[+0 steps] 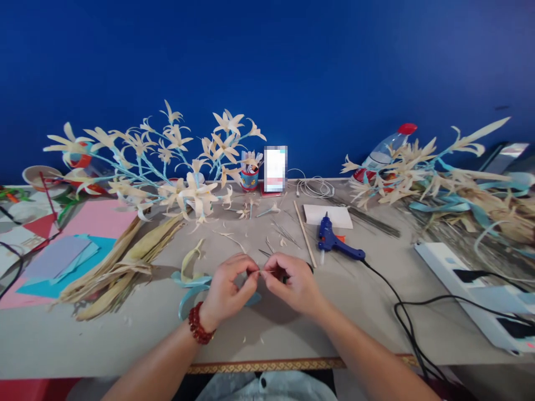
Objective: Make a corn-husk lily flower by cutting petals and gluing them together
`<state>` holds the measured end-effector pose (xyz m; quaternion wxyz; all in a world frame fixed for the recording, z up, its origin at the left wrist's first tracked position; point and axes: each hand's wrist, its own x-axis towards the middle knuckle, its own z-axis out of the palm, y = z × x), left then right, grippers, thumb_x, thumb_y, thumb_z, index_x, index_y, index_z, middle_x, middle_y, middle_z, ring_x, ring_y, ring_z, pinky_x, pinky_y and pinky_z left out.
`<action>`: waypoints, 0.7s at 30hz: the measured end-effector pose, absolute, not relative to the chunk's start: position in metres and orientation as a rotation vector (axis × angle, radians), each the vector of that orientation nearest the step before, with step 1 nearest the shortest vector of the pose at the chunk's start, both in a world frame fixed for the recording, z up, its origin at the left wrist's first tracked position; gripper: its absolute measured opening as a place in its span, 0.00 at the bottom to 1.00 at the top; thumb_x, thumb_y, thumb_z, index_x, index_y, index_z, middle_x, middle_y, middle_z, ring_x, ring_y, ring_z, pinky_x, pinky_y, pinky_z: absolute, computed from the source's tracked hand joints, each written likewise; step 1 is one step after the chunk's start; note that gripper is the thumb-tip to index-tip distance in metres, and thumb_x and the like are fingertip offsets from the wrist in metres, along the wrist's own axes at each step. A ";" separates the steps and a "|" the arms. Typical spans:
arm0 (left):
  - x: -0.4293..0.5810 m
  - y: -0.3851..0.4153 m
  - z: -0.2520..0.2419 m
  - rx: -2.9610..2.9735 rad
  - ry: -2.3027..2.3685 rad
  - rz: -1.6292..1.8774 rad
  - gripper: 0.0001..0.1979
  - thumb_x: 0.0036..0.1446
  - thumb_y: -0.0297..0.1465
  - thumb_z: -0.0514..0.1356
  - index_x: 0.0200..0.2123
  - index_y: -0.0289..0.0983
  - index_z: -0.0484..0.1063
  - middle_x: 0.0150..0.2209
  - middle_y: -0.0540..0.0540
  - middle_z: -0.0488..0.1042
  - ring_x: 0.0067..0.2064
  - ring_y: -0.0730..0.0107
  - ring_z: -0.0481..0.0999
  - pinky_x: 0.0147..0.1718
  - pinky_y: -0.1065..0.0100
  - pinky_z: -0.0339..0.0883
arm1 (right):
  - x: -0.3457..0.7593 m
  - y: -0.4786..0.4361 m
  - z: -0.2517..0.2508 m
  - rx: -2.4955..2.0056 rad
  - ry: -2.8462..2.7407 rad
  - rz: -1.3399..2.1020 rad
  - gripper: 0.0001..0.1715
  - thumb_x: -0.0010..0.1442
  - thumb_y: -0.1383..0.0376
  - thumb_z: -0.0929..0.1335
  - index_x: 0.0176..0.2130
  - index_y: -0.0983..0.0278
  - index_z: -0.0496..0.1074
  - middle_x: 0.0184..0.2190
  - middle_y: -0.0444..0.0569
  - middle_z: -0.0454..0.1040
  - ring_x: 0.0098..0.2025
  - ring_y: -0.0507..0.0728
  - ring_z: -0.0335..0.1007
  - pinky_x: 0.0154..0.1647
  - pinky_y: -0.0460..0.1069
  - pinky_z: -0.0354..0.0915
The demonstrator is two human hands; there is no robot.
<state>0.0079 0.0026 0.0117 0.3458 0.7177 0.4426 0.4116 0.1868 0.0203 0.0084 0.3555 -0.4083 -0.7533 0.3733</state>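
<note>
With left hand (230, 285) and right hand (291, 283) close together, pinching a thin strand (262, 272) tight, right over the table (159, 345), near the glue gun (330, 240)

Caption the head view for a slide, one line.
Left hand and right hand pinch a thin strand over the table, with a blue glue gun and pale flowers beyond.
</note>
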 end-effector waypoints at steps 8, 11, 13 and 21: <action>0.008 0.003 0.004 2.042 1.400 1.079 0.07 0.54 0.23 0.56 0.25 0.37 0.65 0.26 0.49 0.69 0.32 0.66 0.68 0.35 0.65 0.61 | 0.180 0.014 0.002 -1.061 -2.000 0.633 0.06 0.56 0.68 0.67 0.27 0.63 0.66 0.19 0.41 0.67 0.21 0.50 0.61 0.25 0.44 0.56; 0.001 0.007 0.005 1.999 1.488 1.133 0.07 0.54 0.23 0.55 0.25 0.38 0.65 0.26 0.48 0.69 0.32 0.66 0.68 0.34 0.66 0.61 | 0.183 0.014 0.004 -1.056 -1.923 0.726 0.06 0.56 0.68 0.66 0.27 0.63 0.67 0.20 0.41 0.68 0.22 0.49 0.63 0.25 0.43 0.58; -0.002 0.008 0.007 1.936 1.450 1.171 0.07 0.56 0.24 0.53 0.28 0.37 0.67 0.28 0.48 0.71 0.32 0.67 0.69 0.34 0.66 0.62 | 0.184 0.014 0.005 -1.054 -1.867 0.817 0.05 0.57 0.68 0.66 0.28 0.63 0.67 0.21 0.41 0.69 0.22 0.49 0.64 0.24 0.42 0.59; 0.012 0.001 0.010 2.017 1.267 1.074 0.08 0.56 0.24 0.54 0.26 0.38 0.66 0.25 0.49 0.70 0.31 0.68 0.69 0.34 0.66 0.62 | 0.182 0.016 0.002 -1.067 -1.947 0.755 0.05 0.55 0.68 0.67 0.27 0.63 0.67 0.20 0.41 0.68 0.22 0.49 0.63 0.24 0.43 0.57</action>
